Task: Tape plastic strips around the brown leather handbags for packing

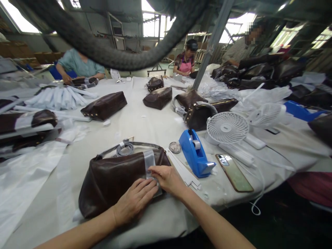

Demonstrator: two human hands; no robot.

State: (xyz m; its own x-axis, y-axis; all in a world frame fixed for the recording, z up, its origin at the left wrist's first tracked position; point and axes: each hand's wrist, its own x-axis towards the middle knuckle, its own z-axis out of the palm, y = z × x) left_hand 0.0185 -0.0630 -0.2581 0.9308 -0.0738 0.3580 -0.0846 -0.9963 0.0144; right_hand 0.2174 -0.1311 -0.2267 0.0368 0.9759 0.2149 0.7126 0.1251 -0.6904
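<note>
By the worktop's (140,230) near edge, uneven tugging could crease the bag's (111,180) clear band (148,158), which my right fingers (156,169) pinch and left fingers (145,187) press flat.

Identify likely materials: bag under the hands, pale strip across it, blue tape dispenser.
Bag: leather or imitation, dark brown, slight sheen; soft creases and highlights.
Pale strip: probably thin plastic film, milky translucent look; tissue possible.
Tape dispenser: likely moulded plastic; smooth, evenly blue surfaces.
</note>
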